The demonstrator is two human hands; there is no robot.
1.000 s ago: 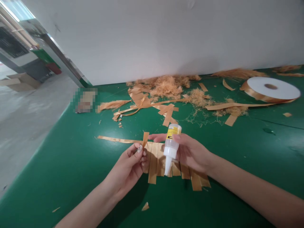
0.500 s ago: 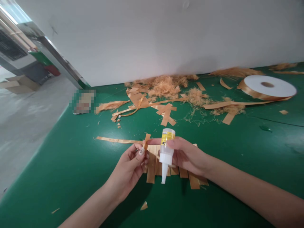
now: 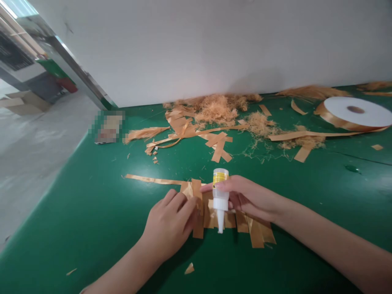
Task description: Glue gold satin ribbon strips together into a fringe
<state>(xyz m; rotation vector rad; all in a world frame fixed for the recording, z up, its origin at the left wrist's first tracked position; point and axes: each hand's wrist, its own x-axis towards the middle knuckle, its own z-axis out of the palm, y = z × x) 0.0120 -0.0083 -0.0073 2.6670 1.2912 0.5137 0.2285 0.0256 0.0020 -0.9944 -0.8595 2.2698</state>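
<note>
My right hand is wrapped round a clear glue bottle with a yellow label and white nozzle, held nozzle down. Its outstretched index finger reaches left to a cut ribbon piece. My left hand is closed at that same piece, knuckles up, with its fingertips partly hidden. Several gold-orange ribbon pieces lie side by side under and beside the bottle, crossing a long thin ribbon strip that runs out to the left.
Frayed thread heaps and ribbon scraps lie along the white wall. A ribbon roll lies at the right with its tail pulled left. A blurred-out item is near the left edge of the green table.
My left hand has lowered the ribbon piece from upright to flat across the strip and turned knuckles up. The bottle stays in my right hand. The view has shifted slightly.
</note>
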